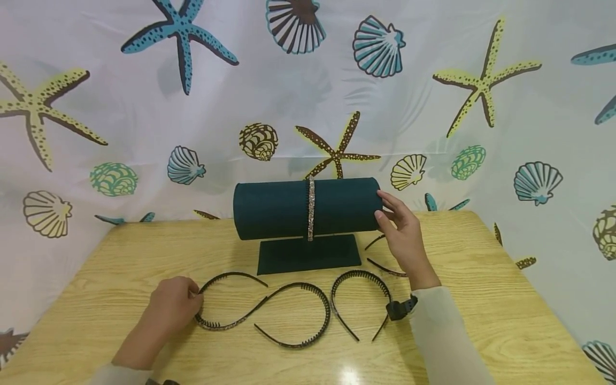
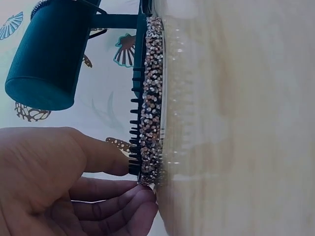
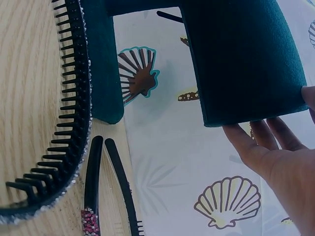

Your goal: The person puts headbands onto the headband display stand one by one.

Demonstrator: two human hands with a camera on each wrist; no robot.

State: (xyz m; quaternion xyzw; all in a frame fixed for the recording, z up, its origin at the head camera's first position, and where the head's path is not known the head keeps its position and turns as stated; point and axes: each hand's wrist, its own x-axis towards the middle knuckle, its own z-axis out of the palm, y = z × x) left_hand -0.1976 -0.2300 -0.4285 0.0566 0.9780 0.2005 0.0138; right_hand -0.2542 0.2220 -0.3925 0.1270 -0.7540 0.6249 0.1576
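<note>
My left hand (image 1: 175, 302) pinches the left side of a black toothed headband (image 1: 212, 325) on the table. The left wrist view shows its glittery outer face (image 2: 151, 98), with thumb and fingertips at its lower end. A dark green padded roll on a stand (image 1: 274, 208) stands upright at the back middle. Around the roll's middle sits another sparkly headband (image 1: 311, 208). My right hand (image 1: 404, 235) holds the roll's right end, thumb and fingers against its edge; in the right wrist view the fingers (image 3: 246, 142) reach across the end.
Two more toothed headbands lie in front of the stand, one in the middle (image 1: 329, 315) and one to its right (image 1: 361, 272). Another headband (image 1: 390, 271) is partly hidden behind my right wrist. A shell-and-starfish curtain (image 1: 308, 107) hangs behind the wooden table (image 1: 144, 251).
</note>
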